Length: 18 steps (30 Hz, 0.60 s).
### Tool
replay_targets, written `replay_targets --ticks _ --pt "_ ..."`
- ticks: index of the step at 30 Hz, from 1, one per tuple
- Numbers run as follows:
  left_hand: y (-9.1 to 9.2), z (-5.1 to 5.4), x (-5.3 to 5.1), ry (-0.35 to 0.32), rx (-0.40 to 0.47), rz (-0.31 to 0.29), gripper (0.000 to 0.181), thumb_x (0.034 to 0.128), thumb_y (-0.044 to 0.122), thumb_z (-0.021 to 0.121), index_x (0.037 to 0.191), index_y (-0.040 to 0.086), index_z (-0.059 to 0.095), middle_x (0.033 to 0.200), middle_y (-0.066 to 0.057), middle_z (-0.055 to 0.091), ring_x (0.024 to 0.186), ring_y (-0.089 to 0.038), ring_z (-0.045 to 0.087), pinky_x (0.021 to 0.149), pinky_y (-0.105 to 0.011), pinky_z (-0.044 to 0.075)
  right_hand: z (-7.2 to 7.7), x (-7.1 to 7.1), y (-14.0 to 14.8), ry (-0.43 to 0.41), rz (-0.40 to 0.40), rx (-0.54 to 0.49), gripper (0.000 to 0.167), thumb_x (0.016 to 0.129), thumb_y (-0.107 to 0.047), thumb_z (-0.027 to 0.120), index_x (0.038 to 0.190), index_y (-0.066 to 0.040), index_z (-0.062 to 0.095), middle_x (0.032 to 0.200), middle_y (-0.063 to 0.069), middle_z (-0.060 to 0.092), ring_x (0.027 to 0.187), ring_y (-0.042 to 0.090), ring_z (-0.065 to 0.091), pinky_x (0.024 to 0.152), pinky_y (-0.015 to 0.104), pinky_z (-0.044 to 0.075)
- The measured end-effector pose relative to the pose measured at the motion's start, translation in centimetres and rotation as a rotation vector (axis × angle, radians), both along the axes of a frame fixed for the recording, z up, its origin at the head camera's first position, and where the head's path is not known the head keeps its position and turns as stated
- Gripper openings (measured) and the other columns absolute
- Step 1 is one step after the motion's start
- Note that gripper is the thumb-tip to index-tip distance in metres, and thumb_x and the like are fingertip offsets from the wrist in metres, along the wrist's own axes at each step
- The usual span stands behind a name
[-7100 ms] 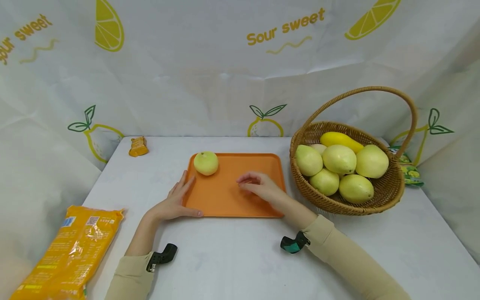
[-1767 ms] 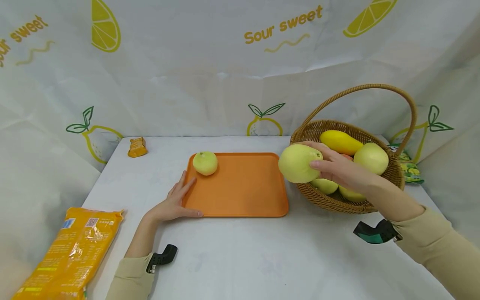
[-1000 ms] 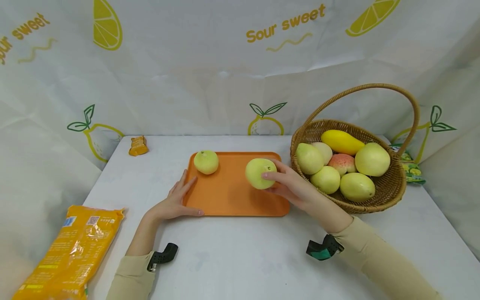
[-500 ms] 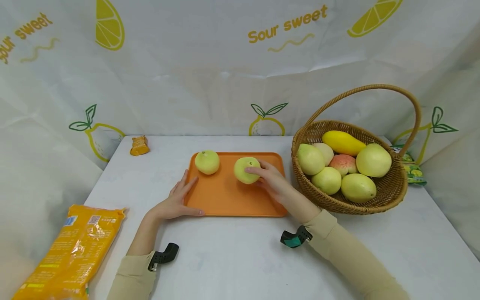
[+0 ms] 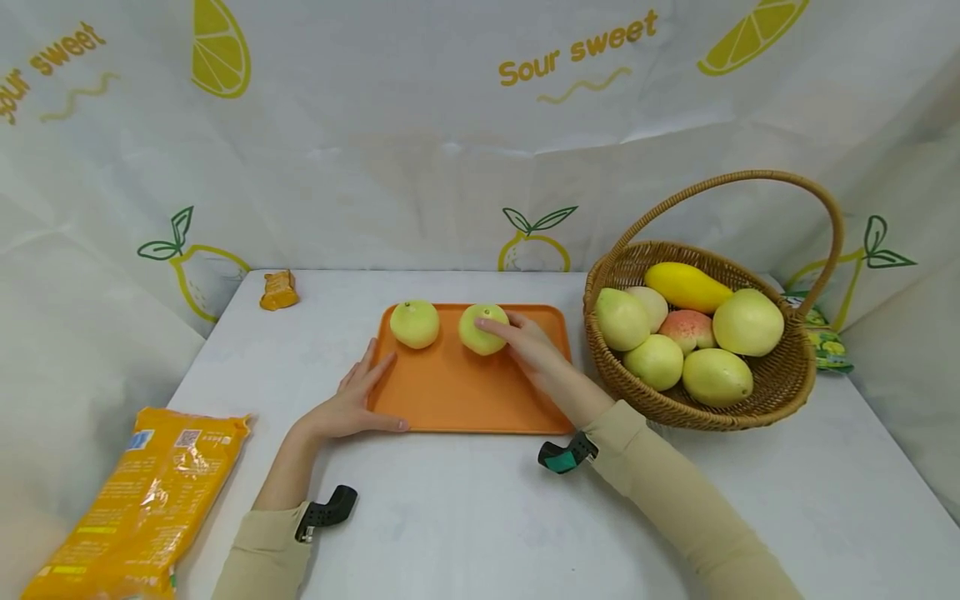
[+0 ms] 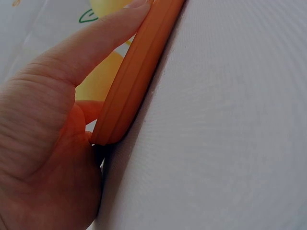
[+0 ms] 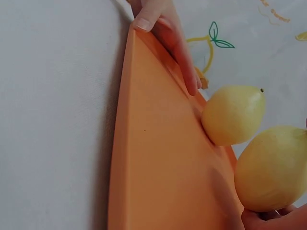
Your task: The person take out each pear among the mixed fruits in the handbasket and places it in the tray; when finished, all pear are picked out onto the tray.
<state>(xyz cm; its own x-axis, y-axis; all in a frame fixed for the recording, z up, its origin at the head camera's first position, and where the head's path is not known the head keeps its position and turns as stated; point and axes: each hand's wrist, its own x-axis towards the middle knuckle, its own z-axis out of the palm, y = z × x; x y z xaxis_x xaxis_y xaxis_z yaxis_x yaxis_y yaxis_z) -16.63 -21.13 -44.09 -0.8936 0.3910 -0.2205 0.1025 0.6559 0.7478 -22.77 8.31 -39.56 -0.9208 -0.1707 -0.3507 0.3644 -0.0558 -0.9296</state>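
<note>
Beige sleeves (image 5: 258, 554): angling in from my near side, with black wrist devices (image 5: 327, 510) sitting on both arms.
Orange bag (image 5: 142, 508): lying along the near left of the white table (image 5: 450, 517), shining on its wrapping.
Left hand (image 5: 348, 408): I'm steadying the near left corner of the orange tray (image 5: 465, 400), thumb resting on the front rim, fingers lying straight along the left edge, not clenching.
Right hand (image 5: 534, 346): I'm grasping a pale-green round fruit (image 5: 477, 336), thumb pressing near its top.
My catch: sitting over the tray's far half; I'm not managing to tell whether it's touching down.
Second round fruit (image 5: 415, 325): resting in the far left corner, just beside mine.
Wicker basket (image 5: 701, 419): standing right of the tray, cradling a long yellow fruit (image 5: 687, 285), a peach (image 5: 687, 329) and more pale-green fruits.
Small orange packet (image 5: 279, 291): lying at the far left.
Lemon-print backdrop (image 5: 412, 192): hanging behind everything.
</note>
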Motion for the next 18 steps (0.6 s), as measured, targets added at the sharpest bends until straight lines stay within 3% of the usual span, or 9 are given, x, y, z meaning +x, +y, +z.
replay_targets --ticks 12,18 --pt "0.1 0.1 0.0 -0.003 -0.003 -0.004 0.115 0.0727 0.05 0.083 0.158 0.02 0.012 0.16 0.002 -0.024 0.144 -0.041 -0.014 0.108 -0.069 0.0 -0.7 -1.1 -0.9 -0.013 -0.015 0.092 0.077 0.086 -0.032 0.075 0.146 -0.001 0.039 0.145 0.01 0.043 0.129 0.022 0.042 0.111 0.034 0.033" --pt "0.0 -0.1 -0.1 0.006 -0.001 -0.004 0.115 0.073 0.049 0.082 0.158 0.02 0.012 0.16 0.001 -0.023 0.145 -0.041 -0.013 0.108 -0.069 0.0 -1.0 -1.3 -1.4 0.035 0.007 0.235 0.081 0.083 -0.042 0.076 0.146 -0.007 0.04 0.142 0.009 0.046 0.125 0.024 0.043 0.109 0.04 0.034"
